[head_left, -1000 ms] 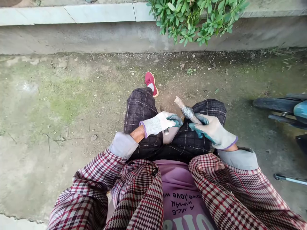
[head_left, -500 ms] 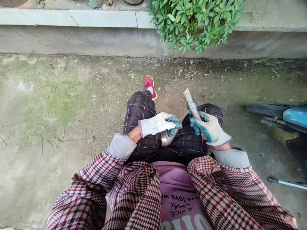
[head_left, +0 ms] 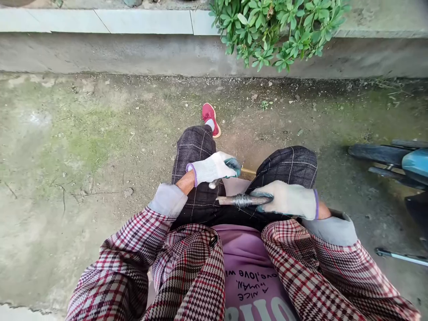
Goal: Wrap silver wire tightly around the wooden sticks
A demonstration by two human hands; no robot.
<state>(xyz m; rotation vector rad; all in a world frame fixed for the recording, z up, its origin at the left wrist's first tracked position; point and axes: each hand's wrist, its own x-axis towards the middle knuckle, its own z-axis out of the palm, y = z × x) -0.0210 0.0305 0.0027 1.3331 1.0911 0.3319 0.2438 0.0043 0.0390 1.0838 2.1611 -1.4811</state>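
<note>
I sit with my knees apart, both hands in white gloves with green palms. My right hand (head_left: 290, 199) grips a short wooden stick wound with thin wire (head_left: 242, 200), held level across my lap and pointing left. My left hand (head_left: 214, 168) is closed over my left thigh, pinching a small pale piece (head_left: 214, 183) whose shape is mostly hidden. A thin yellowish rod (head_left: 248, 171) shows between my knees just right of the left hand's fingers. The two hands are a short gap apart.
Bare concrete ground with moss patches stretches to the left. A low concrete ledge (head_left: 133, 49) with a green plant (head_left: 277, 31) runs along the back. A blue vehicle part (head_left: 401, 162) and a metal bar (head_left: 401, 257) lie at the right. My red shoe (head_left: 210, 118) rests ahead.
My right hand has swung the wire-wound stick down from upright to level across my lap. My left hand has shifted slightly up and left.
</note>
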